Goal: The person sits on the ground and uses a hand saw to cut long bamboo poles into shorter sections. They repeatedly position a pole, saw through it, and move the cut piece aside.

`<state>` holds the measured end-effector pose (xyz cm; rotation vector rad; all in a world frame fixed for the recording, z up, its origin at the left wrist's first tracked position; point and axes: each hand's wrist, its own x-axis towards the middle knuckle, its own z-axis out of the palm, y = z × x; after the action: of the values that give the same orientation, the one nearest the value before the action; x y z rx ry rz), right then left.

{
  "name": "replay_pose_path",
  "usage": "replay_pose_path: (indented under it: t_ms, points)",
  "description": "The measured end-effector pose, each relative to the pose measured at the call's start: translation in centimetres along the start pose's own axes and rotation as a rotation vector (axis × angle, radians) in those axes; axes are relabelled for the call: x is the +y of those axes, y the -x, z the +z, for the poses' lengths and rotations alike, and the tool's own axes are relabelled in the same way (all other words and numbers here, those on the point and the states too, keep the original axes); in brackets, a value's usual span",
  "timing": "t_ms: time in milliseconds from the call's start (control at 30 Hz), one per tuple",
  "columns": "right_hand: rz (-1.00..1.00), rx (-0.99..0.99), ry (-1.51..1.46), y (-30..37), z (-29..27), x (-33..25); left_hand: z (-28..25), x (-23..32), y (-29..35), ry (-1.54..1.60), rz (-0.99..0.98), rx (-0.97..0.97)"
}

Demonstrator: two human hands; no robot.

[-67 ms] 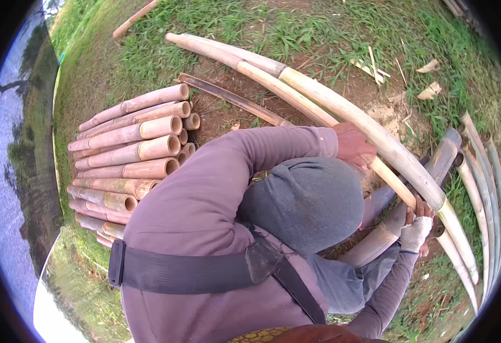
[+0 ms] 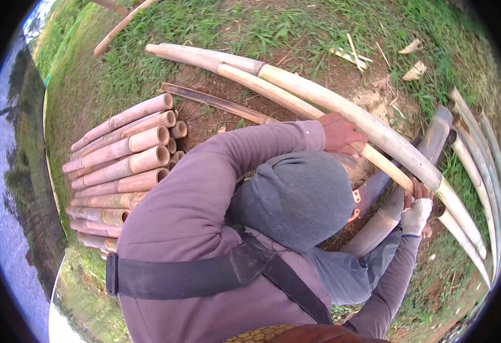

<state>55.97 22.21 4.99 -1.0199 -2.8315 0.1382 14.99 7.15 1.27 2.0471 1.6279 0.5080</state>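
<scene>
Neither my left hand nor my right hand is in view. Close in front of me, another person (image 2: pixel 170 240) in a purple shirt and a grey-blue cap (image 2: pixel 296 200) bends over, back toward me, with a wide black strap (image 2: pixel 170 278) across it. The person's bare hand (image 2: pixel 342 135) is closed around a thin pale bamboo pole (image 2: pixel 273 94). Their other hand (image 2: pixel 417 214), in a white glove with bare fingertips, grips the same pole farther along. A thicker bamboo pole (image 2: pixel 342 106) lies alongside it. Underneath, grey bamboo lengths (image 2: pixel 376 231) are partly hidden by the person.
Cut bamboo tubes (image 2: pixel 139 140) are stacked at the left, partly behind the person. A split bamboo strip (image 2: pixel 216 102) lies on the soil. Long poles (image 2: pixel 479 177) lean together at the right. Wood chips (image 2: pixel 413 71) lie in the grass. A brown patterned object (image 2: pixel 256 333) shows at the bottom.
The view has shifted slightly, so poles and tube stack appear farther left and most of them lower. The other person's two hands stay on the thin bamboo pole.
</scene>
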Motion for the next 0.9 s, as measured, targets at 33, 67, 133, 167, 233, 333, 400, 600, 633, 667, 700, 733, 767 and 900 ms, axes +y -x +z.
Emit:
replay_pose_path:
  t_ms: [33,67,133,167,233,333,400,600,633,667,700,733,767,900]
  points:
    - [-0.011,0.034,0.027,-1.4,-0.8,-1.7,-1.4,0.5,0.8,0.000,-0.048,-0.018]
    - [0.000,0.019,0.030,-2.3,-1.3,-1.8,-0.5,-0.1,0.9,0.013,-0.010,0.083]
    - [0.074,0.022,0.096,-3.0,-1.8,-1.3,1.1,-1.0,-0.2,-0.018,0.082,0.201]
    - [0.112,0.074,0.139,-3.0,-1.9,-1.5,1.1,-0.8,-0.9,-0.055,0.100,0.216]
    - [0.196,0.294,0.247,-1.6,-2.1,-2.8,0.9,-0.4,-1.9,-0.098,0.102,0.217]
    - [0.349,0.333,0.077,1.5,-0.7,-7.8,-0.2,-1.0,-3.5,-0.118,0.081,0.210]
    - [0.334,-0.036,-0.109,6.1,3.0,-10.6,0.1,-1.3,-4.3,-0.108,0.075,0.216]
    - [0.344,-0.552,-0.108,10.6,9.4,-18.0,1.0,-0.9,-4.2,-0.256,0.110,0.304]
    - [0.352,-0.585,-0.105,10.4,9.9,-18.4,1.0,-0.9,-4.1,-0.311,0.118,0.332]
    - [0.349,-0.588,-0.106,10.0,10.0,-18.4,1.2,-1.1,-4.1,-0.360,0.118,0.366]
    - [0.342,-0.592,-0.105,9.5,10.1,-18.2,1.6,-1.9,-4.2,-0.343,0.075,0.360]
    - [0.326,-0.603,-0.099,9.3,10.1,-17.9,1.7,-1.8,-4.3,-0.333,0.062,0.365]
    - [0.317,-0.520,-0.088,9.7,11.2,-17.7,1.9,-1.8,-4.4,-0.323,0.046,0.372]
    - [0.306,-0.402,-0.099,10.5,12.3,-17.0,1.9,-1.0,-4.6,-0.303,-0.014,0.339]
